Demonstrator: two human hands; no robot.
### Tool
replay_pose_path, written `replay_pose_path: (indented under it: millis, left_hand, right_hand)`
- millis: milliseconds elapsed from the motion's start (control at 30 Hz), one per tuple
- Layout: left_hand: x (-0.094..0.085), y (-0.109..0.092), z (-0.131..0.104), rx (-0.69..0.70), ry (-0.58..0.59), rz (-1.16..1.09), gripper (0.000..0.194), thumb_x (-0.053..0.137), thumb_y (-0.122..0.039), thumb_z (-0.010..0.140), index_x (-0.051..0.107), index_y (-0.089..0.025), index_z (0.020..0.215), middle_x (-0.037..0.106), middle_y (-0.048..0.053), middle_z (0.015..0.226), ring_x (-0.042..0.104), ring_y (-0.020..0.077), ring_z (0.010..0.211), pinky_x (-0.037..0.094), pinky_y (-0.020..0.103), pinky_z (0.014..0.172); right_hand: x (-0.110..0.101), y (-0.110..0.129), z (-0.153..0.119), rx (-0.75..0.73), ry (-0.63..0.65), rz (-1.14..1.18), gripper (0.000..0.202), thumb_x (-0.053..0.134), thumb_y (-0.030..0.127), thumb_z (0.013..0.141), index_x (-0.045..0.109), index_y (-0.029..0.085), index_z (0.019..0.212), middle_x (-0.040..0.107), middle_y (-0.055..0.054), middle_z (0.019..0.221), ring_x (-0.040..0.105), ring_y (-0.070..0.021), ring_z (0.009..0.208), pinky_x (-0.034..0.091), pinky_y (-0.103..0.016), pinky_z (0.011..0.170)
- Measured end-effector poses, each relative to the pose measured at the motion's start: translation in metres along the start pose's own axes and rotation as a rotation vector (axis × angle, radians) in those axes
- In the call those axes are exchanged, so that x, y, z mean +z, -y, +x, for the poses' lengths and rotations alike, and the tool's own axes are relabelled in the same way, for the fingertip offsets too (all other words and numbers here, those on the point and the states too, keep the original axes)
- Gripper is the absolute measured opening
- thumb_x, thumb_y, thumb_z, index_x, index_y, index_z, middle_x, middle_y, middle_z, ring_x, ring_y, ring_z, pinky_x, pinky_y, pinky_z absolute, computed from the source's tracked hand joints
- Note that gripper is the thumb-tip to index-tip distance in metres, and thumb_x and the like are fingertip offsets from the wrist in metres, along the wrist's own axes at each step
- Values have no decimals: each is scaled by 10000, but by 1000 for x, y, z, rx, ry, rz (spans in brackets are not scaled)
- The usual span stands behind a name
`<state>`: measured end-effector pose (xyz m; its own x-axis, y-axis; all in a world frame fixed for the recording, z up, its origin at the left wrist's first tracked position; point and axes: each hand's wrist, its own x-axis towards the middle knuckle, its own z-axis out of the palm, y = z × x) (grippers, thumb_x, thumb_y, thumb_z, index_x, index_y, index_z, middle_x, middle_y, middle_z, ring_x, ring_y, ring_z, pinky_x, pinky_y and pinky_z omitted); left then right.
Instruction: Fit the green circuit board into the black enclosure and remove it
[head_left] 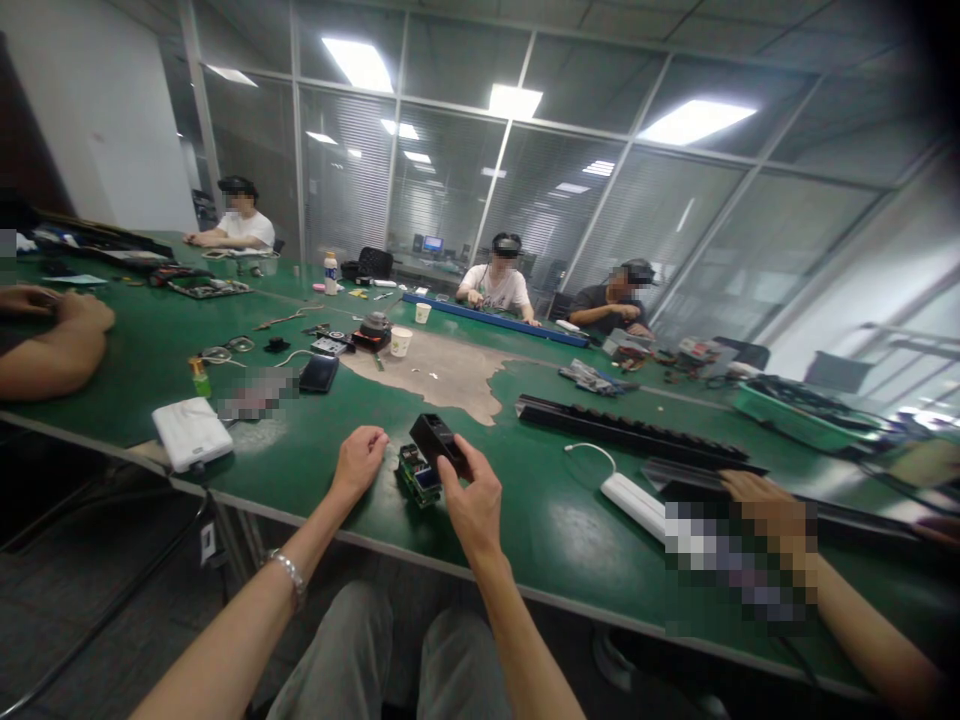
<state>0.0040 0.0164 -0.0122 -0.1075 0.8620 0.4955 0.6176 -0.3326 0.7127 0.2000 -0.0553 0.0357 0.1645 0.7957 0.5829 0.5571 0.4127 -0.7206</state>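
My right hand [476, 490] grips a black rectangular plastic housing [433, 440], tilted, thumb on the near side and fingers over the far side. Just below and left of the housing is a small circuit-board assembly [415, 478], green and black, at the tabletop; whether it touches the housing I cannot tell. To its left, my left hand [361, 462] rests low over the table with its fingers curled closed. Anything inside those fingers is hidden. A metal watch band sits on the left wrist.
Across the green table [300, 455] lie a white power bank [192, 434], a black phone [319, 373], paper cups [401, 343], black slotted strips [630, 430] and a white power strip [634, 505]. Another person's hand [772, 520] is at right, another's arm [52, 340] at left. Several people sit around.
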Motion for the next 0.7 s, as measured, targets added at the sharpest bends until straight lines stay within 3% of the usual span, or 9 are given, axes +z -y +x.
replay_pose_path:
  millis: [367, 700]
  left_hand:
    - [-1, -1, 1, -2, 0, 7, 217, 475, -293, 863, 660, -180, 840, 680, 61, 940, 610, 174, 868, 455, 288, 799]
    - [-1, -1, 0, -8, 7, 3, 234, 466, -309, 871, 659, -180, 853, 681, 60, 940, 611, 175, 869, 458, 289, 801]
  right_hand:
    - [13, 11, -17, -114, 76, -116, 387, 578, 272, 847, 596, 181, 1223, 639, -106, 1175, 587, -239, 1092, 447, -400, 976]
    - [18, -3, -37, -148, 139, -194, 521, 586, 244, 819, 500, 162, 1326, 594, -125, 1252, 551, -266, 1151, 434, -438, 1006]
